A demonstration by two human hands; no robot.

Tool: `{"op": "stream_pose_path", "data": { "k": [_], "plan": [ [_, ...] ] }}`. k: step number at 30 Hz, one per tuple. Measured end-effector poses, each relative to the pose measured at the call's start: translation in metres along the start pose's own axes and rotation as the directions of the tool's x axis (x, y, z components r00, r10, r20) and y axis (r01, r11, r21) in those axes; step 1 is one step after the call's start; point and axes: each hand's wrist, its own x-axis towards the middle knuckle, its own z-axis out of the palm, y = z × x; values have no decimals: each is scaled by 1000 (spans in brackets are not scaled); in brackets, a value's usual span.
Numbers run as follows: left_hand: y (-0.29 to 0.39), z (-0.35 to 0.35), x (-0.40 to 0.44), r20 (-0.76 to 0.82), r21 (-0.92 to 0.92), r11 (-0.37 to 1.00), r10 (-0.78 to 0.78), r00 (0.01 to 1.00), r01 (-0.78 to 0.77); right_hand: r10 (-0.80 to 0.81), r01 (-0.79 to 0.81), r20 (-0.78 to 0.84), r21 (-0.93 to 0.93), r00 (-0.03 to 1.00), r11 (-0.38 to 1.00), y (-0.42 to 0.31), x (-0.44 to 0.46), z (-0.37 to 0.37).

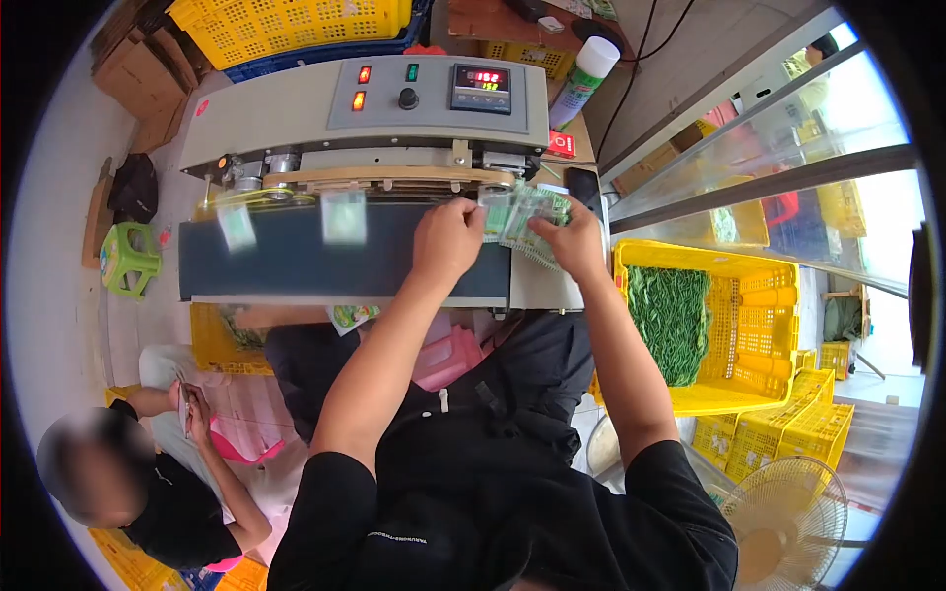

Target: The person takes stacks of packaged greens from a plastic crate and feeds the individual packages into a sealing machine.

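Observation:
A band sealing machine (315,108) with a lit display stands across the top, its dark conveyor belt (296,266) in front. Two small clear packets with green print, a left one (236,227) and a right one (344,217), hang from the sealing band, blurred. My left hand (449,236) is closed at the band's right end, fingertips at a packet's edge; what it pinches is hidden. My right hand (572,236) pinches a bunch of green-printed packets (532,215) between thumb and fingers, just right of my left hand.
On the right, a yellow crate (729,394) holds green vegetables (670,325); a fan (788,512) stands below it. A spray can (585,81) is behind the machine's right end. Another person (177,492) sits at lower left, near a green stool (129,260).

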Motion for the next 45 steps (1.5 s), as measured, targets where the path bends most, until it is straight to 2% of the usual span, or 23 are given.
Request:
{"op": "stream_pose_path", "data": {
  "k": [4,5,7,9,10,12,14,16,20,21,24,26,27,28,29,31,33,35,37,40,42,44,45],
  "plan": [
    [-22,-22,-5,-55,16,998,-57,997,58,9,-9,32,17,999,1000,19,12,-2],
    [-27,-27,-7,-123,45,999,-10,992,15,-5,7,38,-56,999,998,14,10,-4],
    [-33,-37,-15,-317,68,992,125,940,-109,12,-10,64,-32,998,999,11,11,-4],
    [-19,-44,-26,-353,73,982,188,916,-173,22,-21,86,-14,996,1000,4,12,-7],
    [-21,-33,-27,-276,105,961,276,921,-256,30,-28,99,-23,995,999,-2,12,-7],
    [-1,-15,-28,-94,38,975,220,971,-217,35,-31,115,-36,993,999,-5,11,-4],
    [6,7,-17,-30,-32,990,136,990,-137,10,-9,139,-8,990,1000,-4,15,-2],
    [12,20,-9,5,-102,991,87,996,-86,-7,15,108,-73,994,997,-14,11,-3],
    [9,11,-3,17,-64,997,-47,999,48,32,-25,123,-64,992,998,-7,10,-10],
    [5,6,-1,-23,-53,999,-15,1000,14,10,-6,131,-35,991,999,-4,14,-11],
    [-6,-11,-5,-73,-37,999,-24,997,21,-17,31,78,-191,997,981,11,15,-11],
    [-14,-25,-6,-91,-40,997,-73,993,69,19,-8,124,-89,992,996,6,14,-11],
    [-22,-30,-9,-140,-27,999,-45,989,42,48,-46,138,-14,989,999,6,13,-11],
    [-28,-37,-10,-186,-17,1000,-11,982,8,-37,41,146,-27,989,999,7,13,-10],
    [-31,-42,-14,-386,76,987,157,909,-138,-34,39,139,-31,990,999,7,12,-11],
    [-29,-45,-23,-319,31,978,206,925,-207,3,-15,135,89,991,996,5,10,-8],
    [-8,-31,-30,-152,17,985,170,974,-169,-12,-2,137,101,990,995,13,10,-4],
    [3,-10,-24,-21,-54,993,106,994,-107,-9,-34,164,259,986,965,10,10,-2],
    [15,4,-14,40,-97,993,71,997,-67,-35,-3,175,215,984,977,8,13,-2],
    [11,19,-5,11,-57,995,86,996,-85,-87,67,166,120,982,990,10,14,-3],
    [5,18,-3,-14,-27,999,37,999,-38,-27,8,116,160,993,987,10,13,-1],
    [0,2,-5,-6,-19,1000,-24,1000,23,26,-35,119,77,992,996,15,14,-3],
    [-4,-6,-3,-14,-10,999,-33,999,33,9,-27,141,125,990,992,16,14,-4]
  ]
}}
